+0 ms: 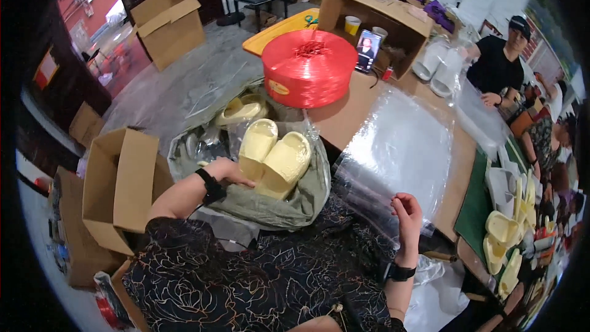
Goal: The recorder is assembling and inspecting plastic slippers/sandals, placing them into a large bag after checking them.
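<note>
A pair of pale yellow slippers (278,154), with clear plastic around it, stands tilted in the mouth of a grey-green woven sack (307,206). My left hand (228,172) reaches into the sack and grips the pair at its lower left side; part of the fingers is hidden. Another yellow slipper (243,109) lies deeper in the sack. On the table, a stack of clear plastic bags (396,147) spreads to the right. Over its near right edge hovers my right hand (407,215), fingers loosely bent and apart, with nothing visible in them.
A large red roll of plastic twine (309,71) sits behind the sack. Beyond it are a phone (367,51) and a cardboard box (375,12) on its side. Open cartons (126,178) stand at left. Loose yellow slippers (501,233) lie right; a co-worker (498,64) handles packaged slippers.
</note>
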